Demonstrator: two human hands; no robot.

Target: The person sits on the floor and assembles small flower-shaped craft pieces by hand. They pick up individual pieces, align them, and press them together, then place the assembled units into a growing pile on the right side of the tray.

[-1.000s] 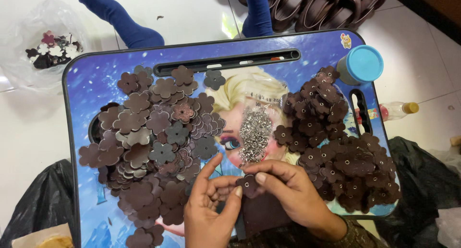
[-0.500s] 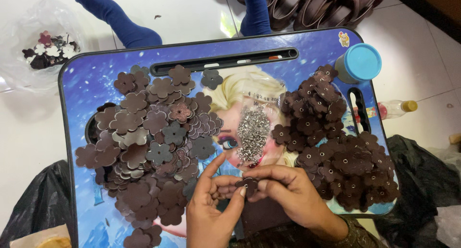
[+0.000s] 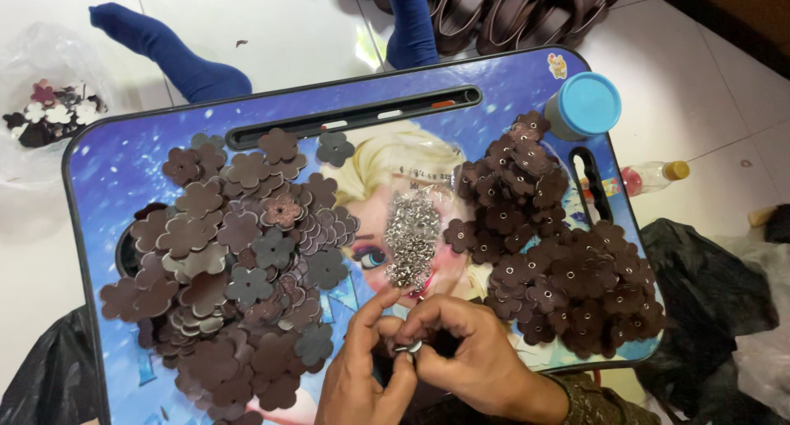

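Both hands have drawn closer together since the earlier frames, and the dark brown flower-shaped leather piece that lay exposed between the fingers a second ago is now almost hidden. At the near edge of the table, the left hand point(image 3: 362, 376) and the right hand point(image 3: 469, 355) meet fingertip to fingertip around a small silver metal rivet point(image 3: 409, 348), which shows as a bright speck between the thumbs; each grip is pinched on it, and the leather piece sits behind the fingers, barely visible. Just beyond the hands lies a loose heap of small silver metal rivets point(image 3: 411, 236), spread over the middle of the blue lap table printed with a cartoon figure point(image 3: 123, 157). To the left of that heap is a wide pile of plain brown and grey flower-shaped leather pieces point(image 3: 234, 269), overlapping one another. To the right is a second pile of dark brown flower pieces with a silver eyelet at each centre point(image 3: 551, 244). A light-blue round lidded container point(image 3: 584, 104) stands at the table's far right corner. Off the table, a clear plastic bag of mixed flower pieces point(image 3: 45, 112) lies on the white floor at far left, and a small bottle with a yellow cap point(image 3: 654, 176) lies at right. Black plastic bags point(image 3: 708, 310) flank the table.
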